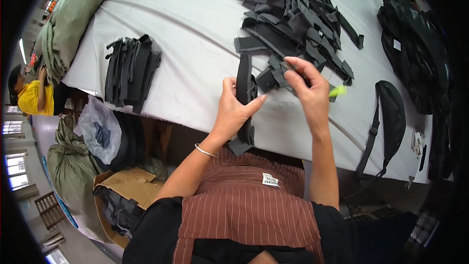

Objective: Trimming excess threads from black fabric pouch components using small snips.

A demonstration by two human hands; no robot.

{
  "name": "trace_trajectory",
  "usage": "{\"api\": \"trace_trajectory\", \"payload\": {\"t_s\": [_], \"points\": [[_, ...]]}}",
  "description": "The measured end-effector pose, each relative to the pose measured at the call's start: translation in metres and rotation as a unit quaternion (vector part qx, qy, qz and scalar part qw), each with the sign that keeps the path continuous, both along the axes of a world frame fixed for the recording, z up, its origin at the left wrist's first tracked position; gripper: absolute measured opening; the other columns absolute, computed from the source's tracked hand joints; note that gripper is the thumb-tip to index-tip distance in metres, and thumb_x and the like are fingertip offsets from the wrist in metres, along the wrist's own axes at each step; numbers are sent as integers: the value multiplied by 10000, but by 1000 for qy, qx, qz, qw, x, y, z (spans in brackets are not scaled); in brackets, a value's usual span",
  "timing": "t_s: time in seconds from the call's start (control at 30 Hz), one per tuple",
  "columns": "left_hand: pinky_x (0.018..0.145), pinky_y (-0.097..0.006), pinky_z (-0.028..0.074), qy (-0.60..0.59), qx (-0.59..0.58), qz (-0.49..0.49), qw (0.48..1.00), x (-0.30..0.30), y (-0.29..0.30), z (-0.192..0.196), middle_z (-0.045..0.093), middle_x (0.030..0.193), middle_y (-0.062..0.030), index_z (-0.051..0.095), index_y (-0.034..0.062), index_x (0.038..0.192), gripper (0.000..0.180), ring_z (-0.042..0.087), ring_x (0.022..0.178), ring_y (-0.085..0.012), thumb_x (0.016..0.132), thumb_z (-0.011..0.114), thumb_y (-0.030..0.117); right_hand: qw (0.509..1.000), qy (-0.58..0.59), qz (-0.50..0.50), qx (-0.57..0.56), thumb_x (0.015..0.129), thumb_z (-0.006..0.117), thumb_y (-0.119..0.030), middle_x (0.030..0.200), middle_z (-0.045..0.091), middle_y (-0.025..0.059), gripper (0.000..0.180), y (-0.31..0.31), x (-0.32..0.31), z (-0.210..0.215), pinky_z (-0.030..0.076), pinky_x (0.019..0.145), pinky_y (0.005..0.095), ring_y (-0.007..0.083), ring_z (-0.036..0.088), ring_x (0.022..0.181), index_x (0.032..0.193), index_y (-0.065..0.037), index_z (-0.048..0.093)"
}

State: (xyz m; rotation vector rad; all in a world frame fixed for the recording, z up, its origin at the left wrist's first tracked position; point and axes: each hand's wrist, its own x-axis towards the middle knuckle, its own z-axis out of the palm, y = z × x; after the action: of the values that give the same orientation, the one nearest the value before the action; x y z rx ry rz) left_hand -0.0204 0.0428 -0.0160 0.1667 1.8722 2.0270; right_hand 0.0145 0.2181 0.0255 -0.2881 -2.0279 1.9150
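My left hand (pixel 236 107) is closed round a bundle of dark grey and black fabric strips (pixel 244 80), held upright at the table's near edge, with loose threads on its side. To its right, my right hand (pixel 310 85) is curled, thumb and forefinger close together, just over the near end of a heap of similar strips (pixel 293 19). A small thing with a bright yellow-green end (pixel 338 91) sticks out from the palm side of that hand; blur and the fingers hide its kind. A neat row of strips (pixel 131 71) lies at the left on the table.
The white-covered table (pixel 190 34) carries a black waist bag (pixel 391 117) and a pile of black bags (pixel 410 49) at the right. Beside the table's left stand a green sack (pixel 73 166), a clear plastic bag (pixel 100 129) and a cardboard box (pixel 129 186). Another person (pixel 34 93) is far left.
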Motion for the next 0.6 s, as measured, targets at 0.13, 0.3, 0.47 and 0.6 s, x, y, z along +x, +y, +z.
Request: {"api": "trace_trajectory", "payload": {"t_s": [0.13, 0.3, 0.47, 0.6], "points": [[747, -308, 504, 143, -150, -52, 977, 12, 0, 0, 618, 924, -149, 419, -7, 1066, 589, 614, 858, -192, 716, 834, 222, 999, -24, 7, 34, 784, 736, -58, 815, 573, -17, 393, -41, 20, -18, 447, 707, 205, 73, 512, 751, 1156, -14, 617], [643, -273, 559, -130, 99, -146, 976, 17, -13, 20, 660, 937, -161, 427, 28, 1164, 428, 666, 748, -168, 848, 705, 105, 987, -33, -9, -157, 870, 664, -72, 825, 619, -9, 176, -34, 23, -29, 444, 654, 199, 43, 532, 722, 1009, 33, 640], [629, -277, 571, -154, 186, -96, 966, 26, -25, 14, 664, 1016, -221, 410, 44, 1201, 348, 679, 716, -204, 911, 601, 63, 997, -40, -14, -68, 898, 649, -147, 803, 612, 2, 191, -32, 30, -30, 443, 654, 224, 70, 544, 736, 1025, -5, 648], [640, -282, 571, -153, 214, -97, 960, 29, -35, 13, 655, 1039, -236, 407, 40, 1201, 323, 679, 716, -222, 923, 567, 70, 974, 5, -111, 198, 871, 666, -186, 832, 632, 50, 203, -35, 49, -17, 453, 664, 288, 160, 584, 730, 1051, -92, 665]]}}
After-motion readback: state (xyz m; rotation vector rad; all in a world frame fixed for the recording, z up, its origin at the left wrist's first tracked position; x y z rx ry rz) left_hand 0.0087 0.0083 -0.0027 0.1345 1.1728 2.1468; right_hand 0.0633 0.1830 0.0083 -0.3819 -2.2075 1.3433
